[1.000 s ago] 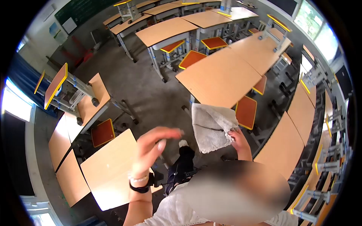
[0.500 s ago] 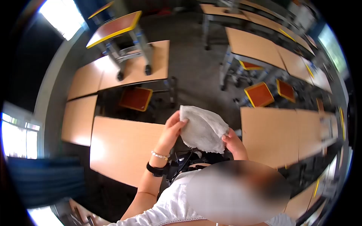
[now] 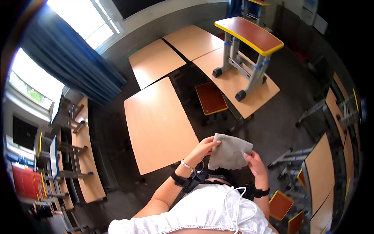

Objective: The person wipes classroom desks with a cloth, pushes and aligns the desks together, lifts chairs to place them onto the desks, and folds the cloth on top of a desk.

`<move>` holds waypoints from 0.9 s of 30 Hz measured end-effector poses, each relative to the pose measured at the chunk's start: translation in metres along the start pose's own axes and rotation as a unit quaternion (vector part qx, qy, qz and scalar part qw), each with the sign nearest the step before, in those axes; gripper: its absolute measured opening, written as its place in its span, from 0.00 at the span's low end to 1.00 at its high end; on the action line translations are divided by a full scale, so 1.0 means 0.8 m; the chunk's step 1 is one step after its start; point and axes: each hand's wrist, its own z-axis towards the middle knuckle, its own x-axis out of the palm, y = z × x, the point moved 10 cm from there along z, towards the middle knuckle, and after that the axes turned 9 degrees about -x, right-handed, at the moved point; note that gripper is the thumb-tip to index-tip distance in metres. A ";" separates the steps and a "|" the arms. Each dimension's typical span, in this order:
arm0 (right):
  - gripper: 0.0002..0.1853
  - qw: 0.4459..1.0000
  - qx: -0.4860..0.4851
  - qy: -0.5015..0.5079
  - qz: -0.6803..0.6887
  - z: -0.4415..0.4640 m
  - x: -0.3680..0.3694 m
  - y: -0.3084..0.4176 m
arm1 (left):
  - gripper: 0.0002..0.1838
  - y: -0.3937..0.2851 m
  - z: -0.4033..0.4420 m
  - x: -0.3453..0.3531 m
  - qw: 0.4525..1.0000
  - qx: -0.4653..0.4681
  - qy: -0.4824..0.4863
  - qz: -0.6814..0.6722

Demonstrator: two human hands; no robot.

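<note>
A grey cloth (image 3: 230, 153) with a frayed lower edge hangs between my two hands in front of my waist. My left hand (image 3: 206, 149) pinches its upper left corner, thumb on top. At the cloth's right edge, my right hand (image 3: 255, 162) grips it between thumb and fingers. The fingers behind the cloth are hidden. Nearest to my left hand is a bare wooden desk top (image 3: 161, 126), just beyond it to the left and apart from the cloth.
A stool (image 3: 253, 37) with a yellow rim stands on a desk (image 3: 269, 91) ahead. A lower stool (image 3: 211, 97) sits beside it. More desks (image 3: 319, 171) stand right, and a long desk row (image 3: 87, 163) with upturned stools runs left. A blue curtain (image 3: 74, 54) hangs by the window.
My view has swung left, so the desks and the stool have shifted right and the curtain shows. Both hands still hold the cloth, which now looks folded smaller or turned.
</note>
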 end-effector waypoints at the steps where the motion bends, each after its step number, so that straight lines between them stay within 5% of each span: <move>1: 0.17 1.000 0.022 0.016 -0.008 0.017 -0.016 0.000 | 0.19 -0.006 0.008 0.005 1.000 0.006 -0.023 0.007; 4: 0.14 0.996 0.085 -0.015 -0.030 0.074 -0.080 -0.019 | 0.22 -0.007 0.025 0.007 0.998 0.040 -0.053 0.023; 8: 0.11 0.982 0.141 0.008 -0.123 0.152 -0.097 -0.034 | 0.24 0.004 -0.015 -0.062 0.951 0.121 -0.266 0.103; 12: 0.13 0.974 0.054 0.096 -0.200 0.251 -0.043 -0.061 | 0.23 0.043 -0.100 -0.122 0.917 0.078 -0.379 -0.095; 14: 0.14 0.889 -0.093 0.131 -0.430 0.293 0.006 -0.055 | 0.22 0.066 -0.136 -0.142 0.880 0.105 -0.419 -0.200; 15: 0.13 0.869 -0.204 0.140 -0.429 0.281 0.072 -0.020 | 0.21 0.077 -0.151 -0.151 0.866 0.128 -0.423 -0.235; 20: 0.06 0.691 -0.367 0.289 -0.551 0.261 0.255 -0.098 | 0.20 0.124 -0.202 -0.194 0.809 0.182 -0.448 -0.333; 21: 0.05 0.660 -0.307 0.338 -0.596 0.261 0.268 -0.148 | 0.18 0.130 -0.215 -0.203 0.790 0.173 -0.491 -0.324; 24: 0.05 0.587 -0.264 0.451 -0.619 0.233 0.280 -0.273 | 0.16 0.131 -0.254 -0.249 0.706 0.025 -0.689 0.161; 27: 0.17 0.435 -0.250 0.573 -0.648 0.179 0.260 -0.352 | 0.16 0.155 -0.252 -0.290 0.730 -0.059 -0.660 0.165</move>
